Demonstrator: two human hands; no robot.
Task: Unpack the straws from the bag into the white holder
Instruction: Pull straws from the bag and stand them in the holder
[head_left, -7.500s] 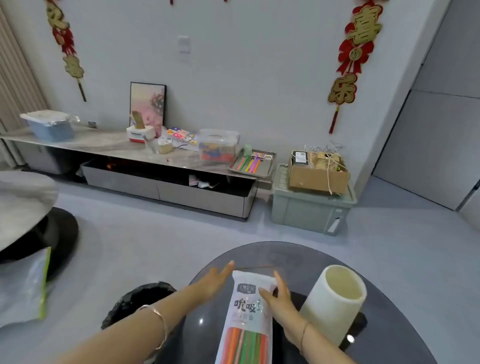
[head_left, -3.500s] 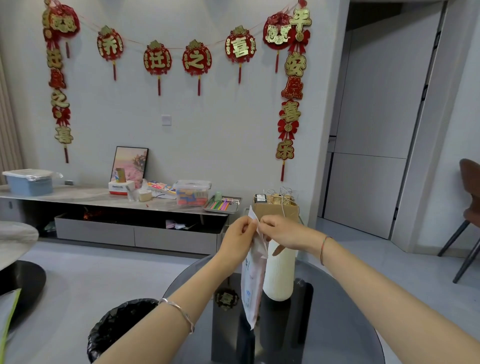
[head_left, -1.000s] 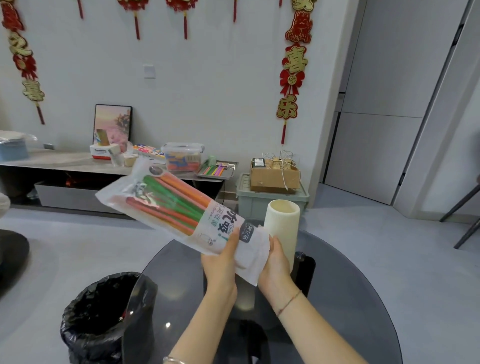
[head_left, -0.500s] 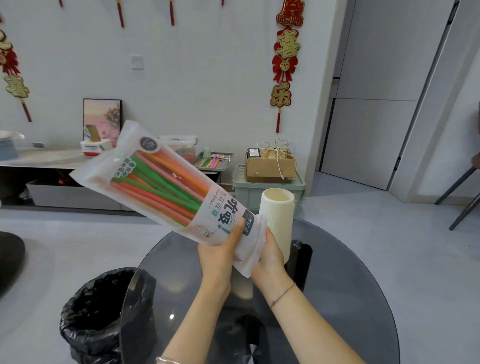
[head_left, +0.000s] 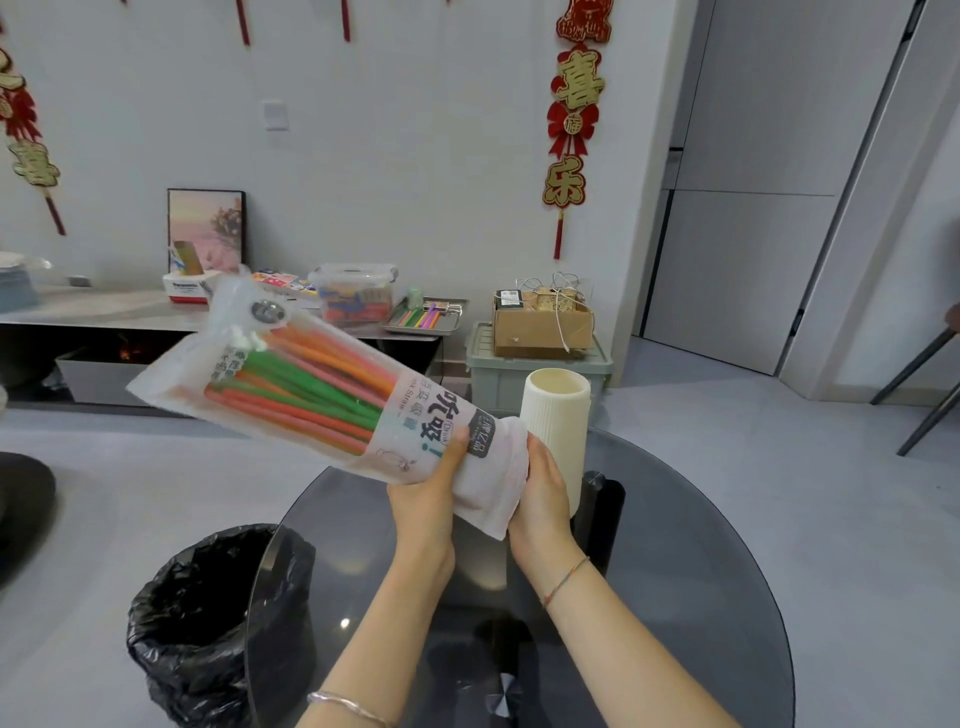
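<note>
Above the glass bench (head_left: 701, 571), the left grip (head_left: 427, 501) is clamped on the bag (head_left: 441, 421) near its low end. The right grip (head_left: 540, 499) holds that end, seemingly the mouth. The straws (head_left: 311, 382) inside slant up and leftward, away from both. The white holder (head_left: 555, 415) stands upright just beyond the right grip.

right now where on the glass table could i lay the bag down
Crowded centre: the left hand and right hand grip the bag by the white holder. Bare glass lies right of the holder to the table rim, and left of the forearm toward the black bin.
</note>
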